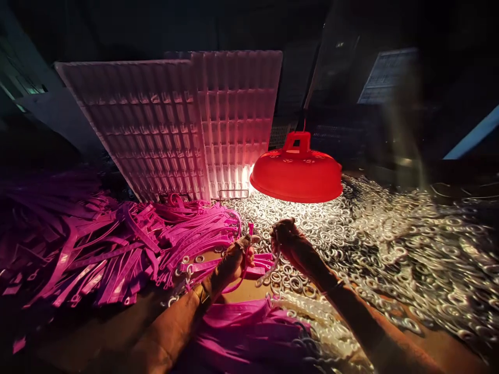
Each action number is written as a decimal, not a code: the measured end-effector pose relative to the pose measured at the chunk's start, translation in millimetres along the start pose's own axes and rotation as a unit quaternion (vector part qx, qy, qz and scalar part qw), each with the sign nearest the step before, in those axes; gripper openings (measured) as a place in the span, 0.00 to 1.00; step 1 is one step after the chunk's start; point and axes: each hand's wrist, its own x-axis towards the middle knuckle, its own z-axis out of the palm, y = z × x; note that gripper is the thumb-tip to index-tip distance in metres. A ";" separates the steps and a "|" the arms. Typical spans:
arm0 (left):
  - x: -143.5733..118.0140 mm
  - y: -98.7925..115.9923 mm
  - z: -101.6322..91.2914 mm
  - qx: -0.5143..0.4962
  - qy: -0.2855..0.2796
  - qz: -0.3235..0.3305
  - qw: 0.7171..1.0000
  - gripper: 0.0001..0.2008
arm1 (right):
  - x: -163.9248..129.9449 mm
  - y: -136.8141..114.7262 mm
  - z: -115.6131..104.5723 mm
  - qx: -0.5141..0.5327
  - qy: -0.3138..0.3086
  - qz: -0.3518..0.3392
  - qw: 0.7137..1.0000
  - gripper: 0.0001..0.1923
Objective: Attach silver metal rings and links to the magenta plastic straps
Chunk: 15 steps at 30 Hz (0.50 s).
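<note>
Near the middle, my left hand (245,250) is closed on a narrow pink strap (250,228), whose end sticks up above the fingers. My right hand (285,235) is closed just to its right, a small gap between them. A short pale strand, apparently linked rings (268,272), hangs below my right fingers; its hold inside the fist is hidden. Beneath my right hand and beyond it spreads a big heap of metal rings (312,218). Beside my left hand lies a pile of pink straps (187,228), and another pink bundle (249,332) lies between my forearms.
A lit red lamp (296,176) hangs low over the rings, just beyond my right hand. Behind the straps stands a ribbed translucent panel (163,124). Brown tabletop (245,292) shows between the piles. The background is dark and partly blurred.
</note>
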 end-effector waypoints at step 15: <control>-8.4 -15.4 3.8 -0.030 -0.084 -0.033 0.995 0.29 | -22.0 23.9 3.9 -0.151 -0.010 -0.096 0.984 0.15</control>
